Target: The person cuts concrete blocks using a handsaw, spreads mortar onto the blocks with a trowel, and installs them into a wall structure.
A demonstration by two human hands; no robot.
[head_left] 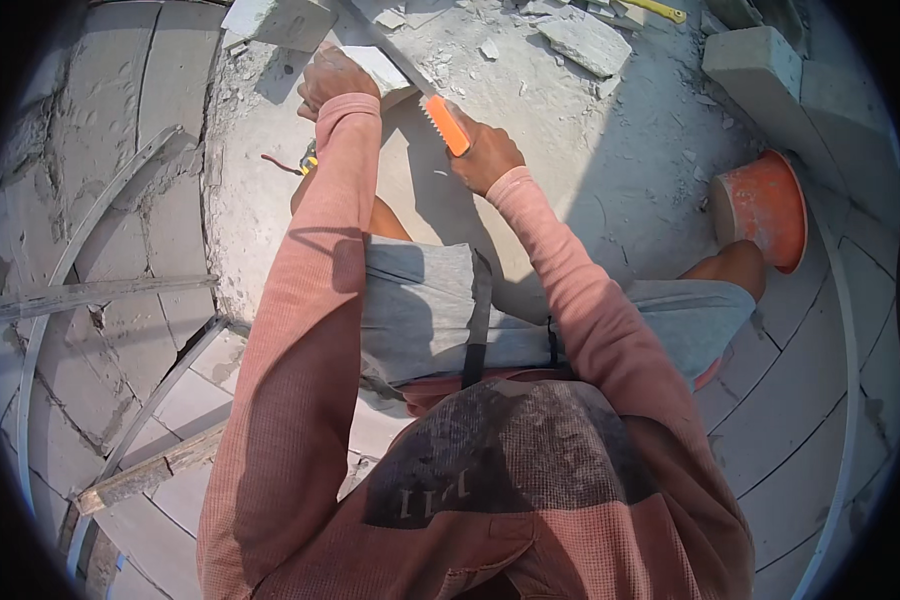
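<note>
Pink shirt [570, 560] up close, hand saw [416, 80] far ahead

Nearest is the pink shirt on the person's chest. Its dark patch [570, 450] has some pale marks [435, 497] on it, like big printed letters or numbers. Past it are gray shorts [420, 300].

On the right is an orange bucket [782, 212] with smudges on it. I cannot tell what is in it.

Far ahead, the right hand [485, 152] is wrapped around the saw's orange handle. The saw points away, a bit left, along the right side of a white block [375, 66]. The left hand [336, 82] is on the left of that block with bent fingers. I cannot tell if it squeezes or just rests.

A yellow tape measure [309, 163] is just beside the left sleeve [347, 150]. More pale blocks [755, 70] are at the far right.
</note>
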